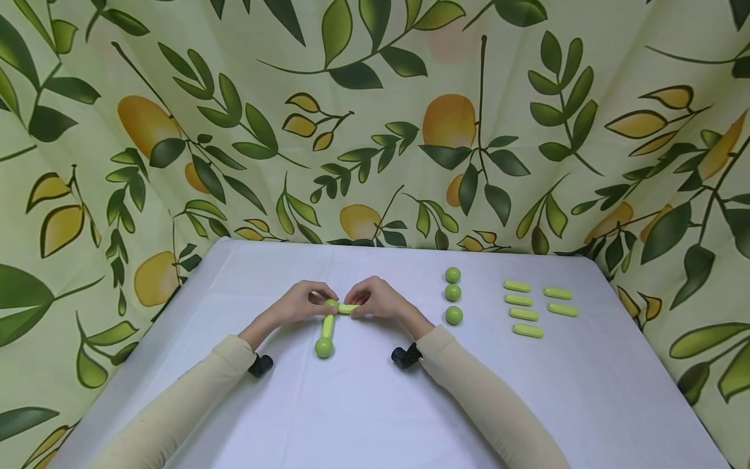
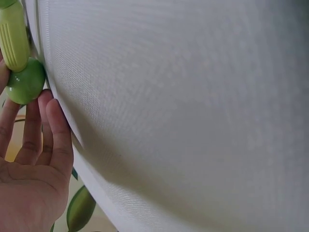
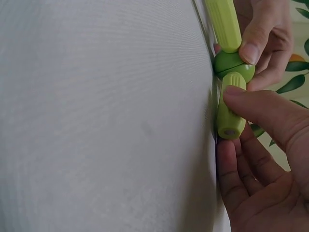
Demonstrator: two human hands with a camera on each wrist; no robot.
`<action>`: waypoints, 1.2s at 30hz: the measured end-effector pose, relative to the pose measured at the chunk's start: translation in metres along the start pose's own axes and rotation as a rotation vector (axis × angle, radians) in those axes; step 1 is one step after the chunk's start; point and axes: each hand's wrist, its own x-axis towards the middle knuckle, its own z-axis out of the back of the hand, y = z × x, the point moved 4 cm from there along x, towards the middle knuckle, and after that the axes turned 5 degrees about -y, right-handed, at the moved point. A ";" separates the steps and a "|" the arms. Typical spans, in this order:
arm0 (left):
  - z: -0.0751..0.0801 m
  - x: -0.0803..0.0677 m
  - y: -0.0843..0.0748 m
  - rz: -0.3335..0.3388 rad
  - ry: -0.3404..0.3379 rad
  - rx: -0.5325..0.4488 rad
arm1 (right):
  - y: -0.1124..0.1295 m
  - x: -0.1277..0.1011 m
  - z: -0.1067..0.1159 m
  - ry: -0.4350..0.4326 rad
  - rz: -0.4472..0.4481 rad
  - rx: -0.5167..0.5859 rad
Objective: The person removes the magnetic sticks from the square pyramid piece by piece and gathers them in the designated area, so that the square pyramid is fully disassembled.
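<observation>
My left hand (image 1: 305, 301) pinches a green ball (image 3: 234, 65) between thumb and fingers, over the white table. From that ball a light green rod (image 1: 328, 326) runs toward the front, with a second green ball (image 1: 323, 347) at its near end. My right hand (image 1: 377, 298) pinches another light green rod (image 3: 231, 107) by its sides. One end of this rod meets the held ball, and its free end shows a small round grey spot in the right wrist view. In the left wrist view the ball (image 2: 26, 81) sits at the left fingertips, beneath a ribbed rod (image 2: 13, 38).
Right of my hands, three green balls (image 1: 453, 292) stand in a column. Farther right lie several light green rods (image 1: 524, 314) in two columns. A white cloth (image 1: 363, 404) covers the table, and a leaf-patterned curtain (image 1: 375, 130) hangs behind and at the sides.
</observation>
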 end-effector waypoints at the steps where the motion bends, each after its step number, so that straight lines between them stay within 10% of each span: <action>1: 0.000 0.000 0.000 -0.001 0.001 -0.002 | 0.000 0.000 0.000 0.000 0.004 0.003; 36: 0.001 0.002 0.003 -0.010 0.009 -0.007 | 0.008 -0.037 0.042 0.022 0.054 0.152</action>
